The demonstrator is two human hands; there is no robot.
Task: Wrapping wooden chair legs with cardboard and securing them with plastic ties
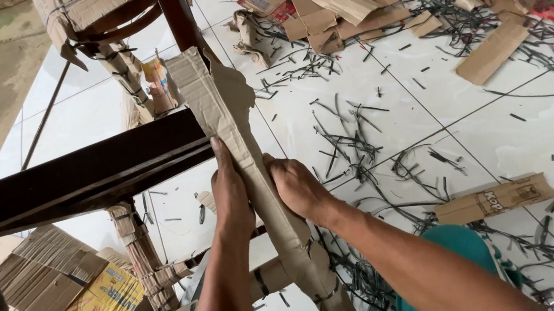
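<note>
A: What are the two hands doing here?

B: Both press a long cardboard strip against a leg of the dark wooden frame. The left hand lies flat along the strip's left side, fingers stretched upward toward the joint with the dark crossbar. The right hand curls around the strip's right edge from the other side, so the cardboard is pinched between them.

A: Why hold it like that?

B: My reading is that the strip is being folded around the leg as padding, and the two palms keep it snug so the crease stays put. Other legs of the frame already wear cardboard tied with dark bands, which fits that.

A: Where does the strip sit relative to the hands?

B: It runs between them, tilted. Its ragged upper end rises well above the fingertips and covers the joint; its lower end passes below the wrists toward the bottom of the view, where a dark band crosses it.

A: Are the hands open or closed?

B: Neither is a fist. The left is nearly flat, the right half closed around the cardboard edge.

A: And around them?

B: A white tiled floor littered with black strap offcuts and cardboard scraps. A folded cardboard piece lies near the right forearm, and flattened boxes are stacked at lower left.
</note>
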